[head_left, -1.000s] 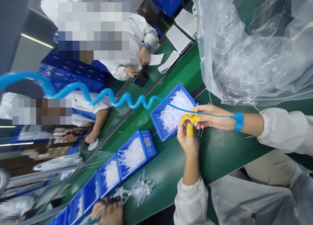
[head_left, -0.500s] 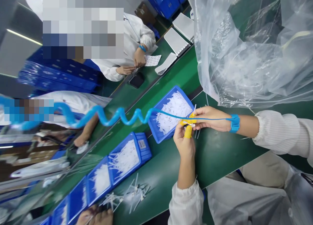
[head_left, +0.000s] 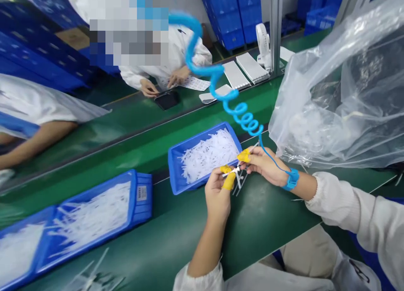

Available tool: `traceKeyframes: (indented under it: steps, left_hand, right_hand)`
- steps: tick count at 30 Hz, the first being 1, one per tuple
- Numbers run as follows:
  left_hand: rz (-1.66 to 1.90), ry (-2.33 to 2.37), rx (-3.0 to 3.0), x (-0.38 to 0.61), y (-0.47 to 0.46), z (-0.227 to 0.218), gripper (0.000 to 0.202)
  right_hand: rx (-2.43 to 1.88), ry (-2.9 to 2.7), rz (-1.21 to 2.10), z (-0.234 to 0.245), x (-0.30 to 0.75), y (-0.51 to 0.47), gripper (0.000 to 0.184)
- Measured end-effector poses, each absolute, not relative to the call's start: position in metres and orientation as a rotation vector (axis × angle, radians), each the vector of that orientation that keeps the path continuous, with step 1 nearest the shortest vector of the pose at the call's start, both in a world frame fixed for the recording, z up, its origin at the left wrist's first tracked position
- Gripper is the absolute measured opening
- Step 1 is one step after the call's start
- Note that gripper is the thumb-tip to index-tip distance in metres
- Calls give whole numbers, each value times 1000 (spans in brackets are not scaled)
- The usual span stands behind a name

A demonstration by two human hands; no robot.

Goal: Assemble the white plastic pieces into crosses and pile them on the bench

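Note:
Yellow finger cots cover some fingertips of both my hands. My left hand point(head_left: 218, 198) pinches a small white branched plastic piece point(head_left: 237, 172) with thin arms between thumb and fingers. On the other side of the piece, the closed fingers of my right hand point(head_left: 265, 165) grip its upper end. A blue strap point(head_left: 292, 179) circles my right wrist, and a coiled blue cord point(head_left: 233, 101) runs up from it. Just behind my hands is a blue bin point(head_left: 172, 169) holding many thin white plastic strips point(head_left: 210, 154). A few more white strips lie on the table under my hands.
More blue bins point(head_left: 140, 204) of white strips stand to the left, with loose branched pieces point(head_left: 94, 278) in front. A big clear plastic bag point(head_left: 334, 110) sits at right. Across the green belt point(head_left: 126, 148), a co-worker's hands point(head_left: 178, 77) are near a black phone-like object point(head_left: 167, 99).
The view has turned and shifted, levelling the table and bringing the bins closer. My hands have moved slightly apart, so the white branched piece shows more. The coiled cord now hangs from above.

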State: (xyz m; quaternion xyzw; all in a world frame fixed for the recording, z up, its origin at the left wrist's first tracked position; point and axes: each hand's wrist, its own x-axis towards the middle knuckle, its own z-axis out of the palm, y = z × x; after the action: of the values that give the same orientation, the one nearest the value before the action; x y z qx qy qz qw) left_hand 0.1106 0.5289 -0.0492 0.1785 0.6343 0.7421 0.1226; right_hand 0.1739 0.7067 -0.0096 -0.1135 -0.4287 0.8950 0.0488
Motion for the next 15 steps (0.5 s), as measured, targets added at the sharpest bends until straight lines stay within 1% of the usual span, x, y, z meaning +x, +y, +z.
traceKeyframes:
  steps: [4, 11, 15]
  left_hand:
    - [2215, 1766, 450, 111, 535, -47, 37]
    - [2182, 1710, 354, 115, 539, -36, 37]
    - [2194, 1651, 315, 114, 541, -30, 36]
  right_hand:
    - [-351, -1356, 2676, -12, 173, 706, 48]
    - [-319, -1533, 2529, -15, 172, 705, 38]
    - [-338, -1601, 2466, -15, 172, 706, 38]
